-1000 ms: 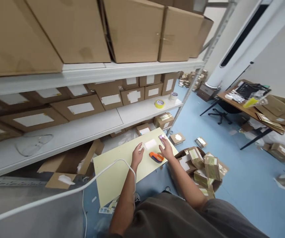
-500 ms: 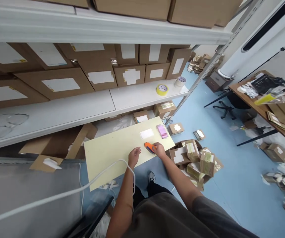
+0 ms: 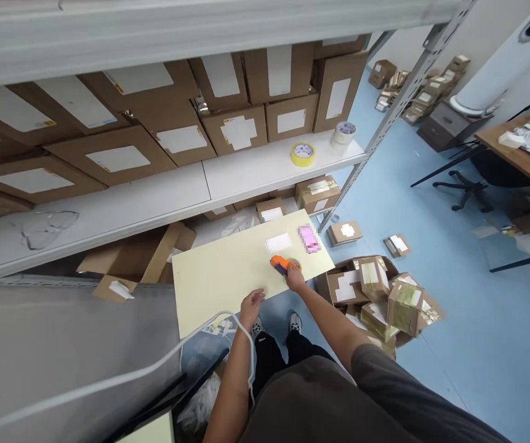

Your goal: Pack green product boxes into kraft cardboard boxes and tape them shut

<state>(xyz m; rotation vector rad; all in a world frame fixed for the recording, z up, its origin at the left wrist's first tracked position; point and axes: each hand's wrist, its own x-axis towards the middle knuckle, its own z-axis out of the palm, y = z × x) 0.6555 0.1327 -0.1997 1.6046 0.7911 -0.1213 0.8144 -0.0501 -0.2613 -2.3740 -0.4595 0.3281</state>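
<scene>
My right hand [image 3: 295, 279] is closed around an orange tape dispenser [image 3: 281, 264], held over the right part of a pale yellow tabletop [image 3: 218, 271]. A roll of tape shows at the dispenser's side, partly hidden by the hand. At the table's front edge, my left hand [image 3: 252, 305] has its fingers loosely bent and apart, with nothing visible in them. Beyond the dispenser lies a flat white rectangle [image 3: 278, 243], perhaps a label or small packet. To its right rests a pink item [image 3: 309, 239], blurred by pixelation.
Behind the table, a white shelf [image 3: 154, 206] carries labelled cartons [image 3: 241, 131], yellow tape [image 3: 302, 154] and pale tape [image 3: 343, 133]. A large box of small parcels [image 3: 329, 289] stands right of the table. A white cable [image 3: 154, 366] crosses by my left arm.
The dispenser has turned in my right hand, so its tape roll now shows. My left hand stays near the front edge. The whole view has shifted, and the pink item and white rectangle lie as before.
</scene>
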